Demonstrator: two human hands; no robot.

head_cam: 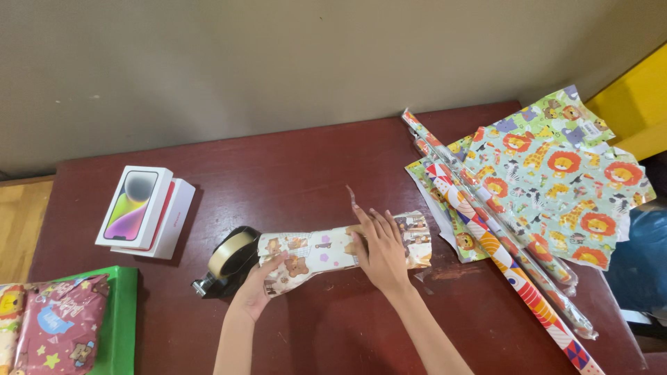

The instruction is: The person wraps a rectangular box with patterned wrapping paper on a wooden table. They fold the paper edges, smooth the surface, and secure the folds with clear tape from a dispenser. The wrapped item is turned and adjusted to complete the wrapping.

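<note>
Here, a long parcel half-wrapped in bear-printed paper lies across the middle of a dark red table. The right hand presses flat on the seam, fingers spread, a strip of clear tape apparently stuck to a fingertip. The left hand grips the parcel's left end, thumb on top. Just beside that end stands a tape dispenser; further left, stacked phone boxes; to the right, paper rolls and an animal-print sheet. Likely risks: the seam springing open if pressure lifts, the strip folding onto itself, or the paper creasing under uneven tension.
</note>
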